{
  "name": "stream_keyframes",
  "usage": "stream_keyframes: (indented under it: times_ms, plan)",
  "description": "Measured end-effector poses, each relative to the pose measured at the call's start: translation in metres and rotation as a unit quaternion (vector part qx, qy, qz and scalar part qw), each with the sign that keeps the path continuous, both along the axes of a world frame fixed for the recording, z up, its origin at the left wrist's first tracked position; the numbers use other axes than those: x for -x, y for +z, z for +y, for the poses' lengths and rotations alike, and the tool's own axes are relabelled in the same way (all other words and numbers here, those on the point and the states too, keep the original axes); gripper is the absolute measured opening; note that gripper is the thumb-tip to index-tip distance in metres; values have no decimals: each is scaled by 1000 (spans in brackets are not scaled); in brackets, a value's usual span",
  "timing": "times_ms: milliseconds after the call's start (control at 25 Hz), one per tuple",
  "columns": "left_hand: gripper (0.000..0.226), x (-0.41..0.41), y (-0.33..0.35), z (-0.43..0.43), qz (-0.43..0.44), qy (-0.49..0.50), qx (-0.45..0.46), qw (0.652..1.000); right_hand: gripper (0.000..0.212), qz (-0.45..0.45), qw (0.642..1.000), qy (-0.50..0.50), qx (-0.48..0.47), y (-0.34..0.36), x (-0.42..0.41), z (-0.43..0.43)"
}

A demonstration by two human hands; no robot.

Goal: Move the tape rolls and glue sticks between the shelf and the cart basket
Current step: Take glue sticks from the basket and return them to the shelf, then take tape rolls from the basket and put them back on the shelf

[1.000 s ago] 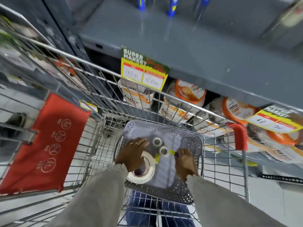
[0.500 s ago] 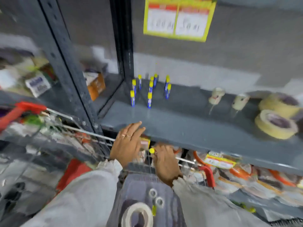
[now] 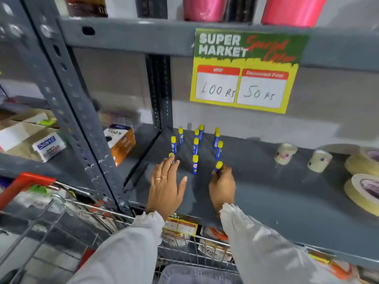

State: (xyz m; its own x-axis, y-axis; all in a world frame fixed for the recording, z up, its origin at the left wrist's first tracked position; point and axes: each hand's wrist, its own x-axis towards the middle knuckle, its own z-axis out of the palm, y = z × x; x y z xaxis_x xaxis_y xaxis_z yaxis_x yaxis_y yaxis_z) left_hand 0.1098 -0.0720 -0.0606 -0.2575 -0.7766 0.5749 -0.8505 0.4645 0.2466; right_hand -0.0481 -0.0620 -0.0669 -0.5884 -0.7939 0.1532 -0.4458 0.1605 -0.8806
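Several blue glue sticks [image 3: 195,165] with yellow caps stand on the grey shelf [image 3: 266,197]. My right hand [image 3: 222,185] is shut on one more glue stick [image 3: 218,166], held upright on the shelf at the front right of the group. My left hand [image 3: 166,187] lies spread out, its fingertips against a glue stick [image 3: 171,155] at the front left. Two small clear tape rolls [image 3: 286,153] and two large cream tape rolls [image 3: 362,193] sit further right. The grey perforated cart basket [image 3: 184,273] shows at the bottom edge.
The wire cart [image 3: 184,241] with a red handle [image 3: 30,181] stands below the shelf. A slotted steel upright [image 3: 82,128] rises left of my hands. A yellow price sign [image 3: 246,70] hangs above. Boxes [image 3: 121,140] fill the left bay, pink rolls [image 3: 203,8] the top shelf.
Both hands rose from the cart basket to the shelf. My right hand carried a glue stick up and now holds it among the standing sticks. The view lifted with them.
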Motion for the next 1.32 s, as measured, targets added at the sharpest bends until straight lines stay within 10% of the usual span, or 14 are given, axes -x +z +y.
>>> stream_keyframes:
  times_ms: [400,680,800,920,1160,1320]
  plan:
    - [47,6,-12,-8,28,-39,-9,999,11,29,999,-31,19,-8,4,-8]
    - [43,1,-7,18,124,-29,16,992,71,-33,996,-43,69,-5,-2,9]
    - [42,-16,-37,60,59,-93,60,992,76,-30,986,-44,156,-1,-20,44]
    - [41,-40,-97,106,-105,-238,63,964,62,162,954,91,234,-43,-43,106]
    - [35,-74,-226,173,-175,-203,-369,890,40,220,920,275,-171,-218,-47,230]
    - [55,-79,-278,201,-89,-46,-608,787,56,190,799,335,-462,-273,-38,257]
